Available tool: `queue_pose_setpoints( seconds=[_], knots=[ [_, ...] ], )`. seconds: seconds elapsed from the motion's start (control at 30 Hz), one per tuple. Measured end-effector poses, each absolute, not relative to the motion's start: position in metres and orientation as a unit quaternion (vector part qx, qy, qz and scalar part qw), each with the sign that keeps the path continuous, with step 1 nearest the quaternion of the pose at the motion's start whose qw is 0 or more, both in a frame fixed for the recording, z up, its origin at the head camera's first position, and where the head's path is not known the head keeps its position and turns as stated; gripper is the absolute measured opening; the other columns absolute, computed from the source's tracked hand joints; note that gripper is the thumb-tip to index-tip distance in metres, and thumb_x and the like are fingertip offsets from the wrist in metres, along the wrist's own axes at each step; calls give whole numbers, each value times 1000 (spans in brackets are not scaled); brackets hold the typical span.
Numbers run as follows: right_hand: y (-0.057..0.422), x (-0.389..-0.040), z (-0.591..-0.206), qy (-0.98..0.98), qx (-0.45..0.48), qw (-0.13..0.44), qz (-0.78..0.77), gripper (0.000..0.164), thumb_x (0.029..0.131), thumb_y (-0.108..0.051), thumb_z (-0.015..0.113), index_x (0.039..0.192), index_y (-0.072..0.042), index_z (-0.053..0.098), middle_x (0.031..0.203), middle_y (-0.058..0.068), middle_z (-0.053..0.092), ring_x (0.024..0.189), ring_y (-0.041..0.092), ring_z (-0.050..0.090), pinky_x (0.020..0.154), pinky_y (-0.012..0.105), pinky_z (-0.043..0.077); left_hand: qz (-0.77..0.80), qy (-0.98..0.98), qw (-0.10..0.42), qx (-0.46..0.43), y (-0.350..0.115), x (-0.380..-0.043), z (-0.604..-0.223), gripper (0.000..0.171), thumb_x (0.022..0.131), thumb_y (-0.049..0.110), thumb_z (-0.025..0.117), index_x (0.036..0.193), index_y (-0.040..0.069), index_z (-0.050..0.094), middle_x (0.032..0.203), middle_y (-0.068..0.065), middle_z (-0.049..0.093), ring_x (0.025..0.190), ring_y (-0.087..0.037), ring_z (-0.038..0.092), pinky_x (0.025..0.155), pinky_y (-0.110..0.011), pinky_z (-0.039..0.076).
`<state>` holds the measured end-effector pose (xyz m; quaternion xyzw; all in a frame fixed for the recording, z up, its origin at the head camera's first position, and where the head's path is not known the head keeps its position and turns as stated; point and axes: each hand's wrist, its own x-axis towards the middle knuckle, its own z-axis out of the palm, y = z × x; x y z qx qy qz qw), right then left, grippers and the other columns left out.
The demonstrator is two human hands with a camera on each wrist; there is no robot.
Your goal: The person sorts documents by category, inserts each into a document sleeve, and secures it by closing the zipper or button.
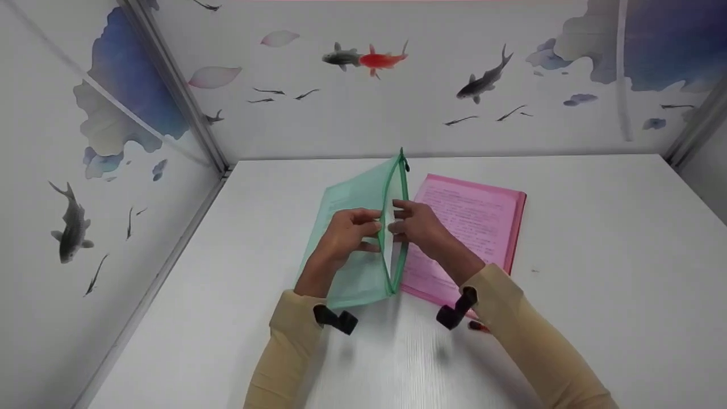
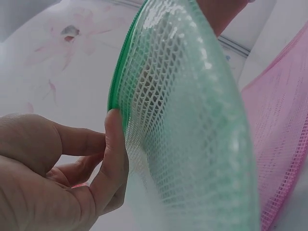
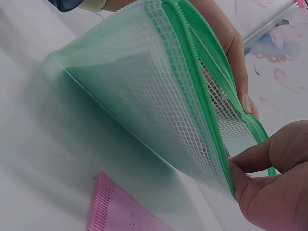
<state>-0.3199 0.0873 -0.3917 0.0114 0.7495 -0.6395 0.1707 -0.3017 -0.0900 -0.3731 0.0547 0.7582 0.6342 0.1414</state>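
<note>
A green mesh zipper pouch (image 1: 353, 196) is held partly raised over the table, its zipped side unzipped and gaping toward the right. My left hand (image 1: 343, 236) pinches the left lip of the opening between thumb and fingers. On the opposite lip, my right hand (image 1: 423, 227) grips the green zipper edge (image 3: 204, 106), thumb on one face and fingers on the other. Something white (image 1: 388, 250) shows inside the mouth of the pouch. The dark zipper pull (image 1: 406, 166) hangs at the far end. Beneath my right forearm lies a pink mesh pouch (image 1: 471, 227) with a printed sheet inside.
A small red and black object (image 1: 479, 326) sits near the pink pouch's lower edge, partly hidden by my right sleeve. The white table (image 1: 596, 255) is bordered by a back wall (image 1: 397, 125) and a left wall (image 1: 34, 142), both decorated with fish.
</note>
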Motion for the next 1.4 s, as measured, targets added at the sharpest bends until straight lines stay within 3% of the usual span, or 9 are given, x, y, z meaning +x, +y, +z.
queue_pose_setpoints(
  seconds=[0.43, 0.67, 0.87, 1.1, 1.23, 1.4],
  knots=[
    [103, -358, -383, 735, 48, 86, -671, 49, 101, -11, 58, 147, -1, 44, 141, 19, 57, 123, 30, 64, 98, 38, 57, 638, 757, 132, 50, -93, -299, -366, 33, 97, 5, 60, 129, -3, 63, 113, -18, 66, 88, -19, 71, 72, -34, 63],
    [113, -381, -379, 748, 40, 38, -662, 43, 100, -12, 58, 141, 1, 49, 130, 19, 56, 118, 31, 65, 92, 34, 59, 640, 755, 134, 51, -94, -300, -365, 33, 97, 5, 60, 129, -3, 62, 112, -18, 66, 87, -19, 70, 72, -33, 63],
    [119, -399, -375, 784, 38, -12, -619, 38, 102, -19, 55, 136, -2, 55, 126, 16, 59, 115, 26, 61, 100, 38, 55, 649, 746, 136, 60, -95, -299, -365, 34, 97, 4, 59, 130, -5, 61, 111, -17, 65, 85, -17, 69, 70, -34, 64],
    [127, -420, -376, 824, 19, 32, -566, 50, 106, -44, 43, 137, -7, 57, 138, 13, 55, 134, 29, 47, 118, 47, 38, 649, 743, 144, 73, -95, -298, -364, 32, 98, 3, 59, 128, -5, 62, 107, -13, 65, 85, -16, 69, 69, -33, 63],
    [131, -427, -378, 801, 27, 70, -594, 65, 105, -56, 29, 132, -3, 57, 134, 15, 55, 133, 29, 50, 118, 46, 38, 641, 749, 147, 84, -94, -298, -365, 32, 97, 5, 59, 128, -5, 62, 110, -16, 66, 86, -17, 69, 70, -35, 63],
    [133, -430, -381, 782, 47, 102, -613, 75, 105, -58, 19, 137, 0, 54, 132, 16, 57, 129, 30, 55, 116, 44, 42, 621, 764, 158, 82, -93, -297, -367, 31, 97, 5, 60, 127, -3, 64, 111, -15, 66, 86, -18, 69, 69, -35, 63]
  ],
)
